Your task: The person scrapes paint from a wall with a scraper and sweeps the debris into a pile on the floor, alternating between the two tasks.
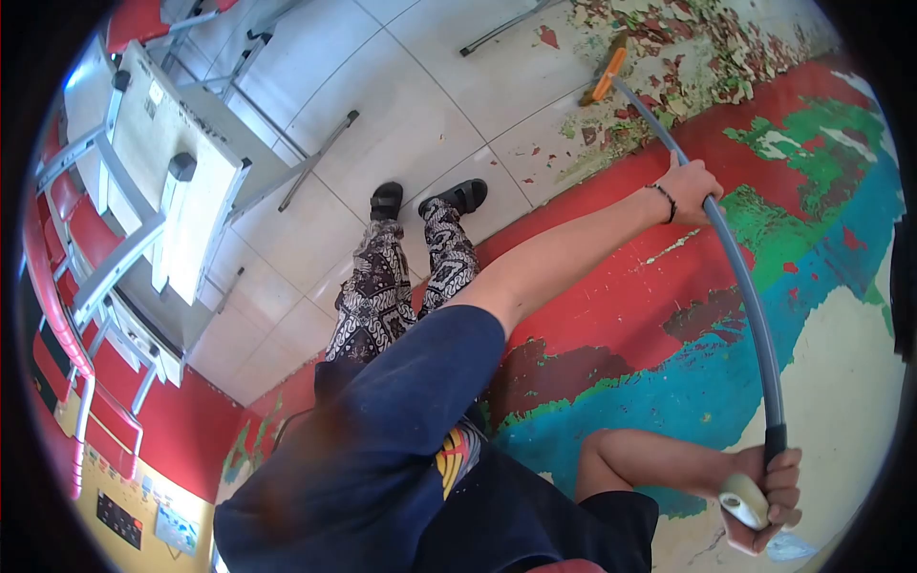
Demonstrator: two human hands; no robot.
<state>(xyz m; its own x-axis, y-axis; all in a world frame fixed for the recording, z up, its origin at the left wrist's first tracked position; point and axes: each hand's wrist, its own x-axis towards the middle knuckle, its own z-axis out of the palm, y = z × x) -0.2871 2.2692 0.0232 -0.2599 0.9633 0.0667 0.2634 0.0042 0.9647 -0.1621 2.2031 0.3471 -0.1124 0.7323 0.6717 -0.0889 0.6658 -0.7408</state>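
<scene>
A broom with a long grey handle [743,277] runs from upper centre to lower right. Its orange head [608,74], with brownish bristles, rests on the tiled floor beside peeled paint flakes [659,67]. Wearing a dark bracelet, my left hand [690,189] is wrapped round the handle partway up. Lower right, my right hand [769,501] grips near the handle's top, just past a black sleeve [776,439]. A cream, hollow tube end [744,502] pokes out of that fist; whether it belongs to the handle I cannot tell.
Beside me on the right is a wall [611,315] with peeling red, green and blue paint. White tables [196,181] and red metal-framed chairs [91,224] crowd the left. Metal legs [320,160] stick out over the floor tiles [392,105] near my sandals [457,198].
</scene>
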